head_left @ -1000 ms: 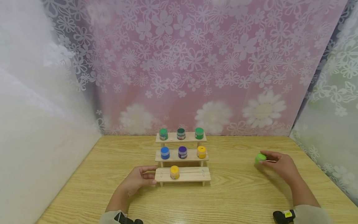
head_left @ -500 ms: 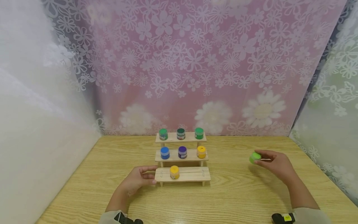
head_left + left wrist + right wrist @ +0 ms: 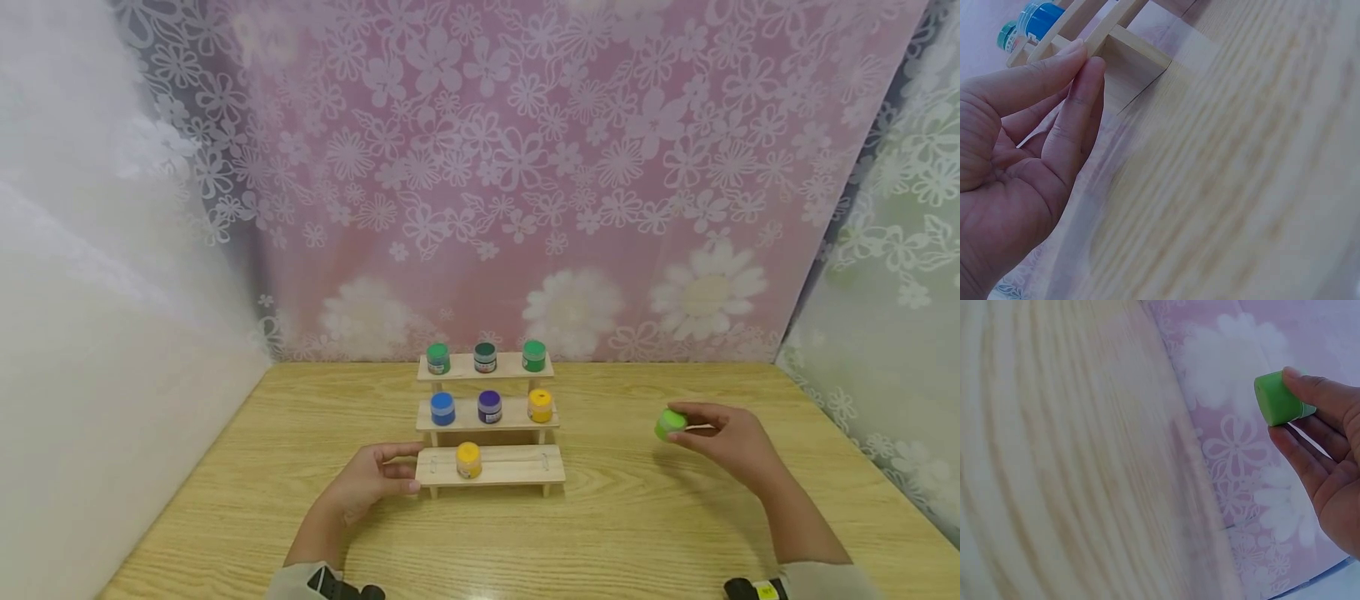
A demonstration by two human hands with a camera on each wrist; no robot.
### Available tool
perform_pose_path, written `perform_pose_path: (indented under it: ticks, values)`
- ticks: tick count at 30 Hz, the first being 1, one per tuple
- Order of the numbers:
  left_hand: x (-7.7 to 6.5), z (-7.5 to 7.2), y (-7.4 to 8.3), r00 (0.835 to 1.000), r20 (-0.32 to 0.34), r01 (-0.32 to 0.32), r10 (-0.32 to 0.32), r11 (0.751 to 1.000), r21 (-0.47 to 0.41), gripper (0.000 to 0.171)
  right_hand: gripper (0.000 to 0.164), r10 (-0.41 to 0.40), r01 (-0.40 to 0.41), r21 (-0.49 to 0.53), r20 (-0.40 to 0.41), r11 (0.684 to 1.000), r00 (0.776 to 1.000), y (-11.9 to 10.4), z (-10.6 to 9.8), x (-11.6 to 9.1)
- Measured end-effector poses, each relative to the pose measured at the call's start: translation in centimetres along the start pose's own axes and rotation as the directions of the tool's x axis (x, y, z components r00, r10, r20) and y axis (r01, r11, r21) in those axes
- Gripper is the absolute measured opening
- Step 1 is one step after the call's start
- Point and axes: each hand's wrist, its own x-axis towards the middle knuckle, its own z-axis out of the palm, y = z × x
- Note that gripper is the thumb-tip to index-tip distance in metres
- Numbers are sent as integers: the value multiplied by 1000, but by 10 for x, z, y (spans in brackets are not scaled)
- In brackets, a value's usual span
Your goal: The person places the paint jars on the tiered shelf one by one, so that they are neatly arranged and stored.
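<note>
My right hand pinches a small light-green paint jar between thumb and fingers, held above the table to the right of a three-tier wooden display stand. The right wrist view shows the jar's green lid tilted sideways. At the stand's left end, my left hand holds the lowest tier with thumb and fingertips. On that tier stands a yellow paint jar. The middle tier carries a blue jar, a purple jar and another yellow jar.
Along the top tier stand a green jar, a dark green jar and another green jar. The wood-grain table runs back to a pink floral backdrop. A pale wall borders the left side.
My right hand has carried the light-green jar leftward, a little closer to the stand. The left hand stays at the stand's left end.
</note>
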Motion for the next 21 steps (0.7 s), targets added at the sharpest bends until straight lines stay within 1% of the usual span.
perform_pose_path:
  ticks: [6,13,21]
  values:
    - [0,1,0,1000,-15,6,-6,1000,13,64,54,2,-2,26,11,1000,1000,-7,5,-1]
    - [1,0,-1,1000,-19,5,-5,1000,20,63,51,-17,17,49,17,999,1000,-15,9,0]
    - [1,0,-1,1000,-20,10,-9,1000,19,64,51,-37,32,110,46,993,998,-22,18,1]
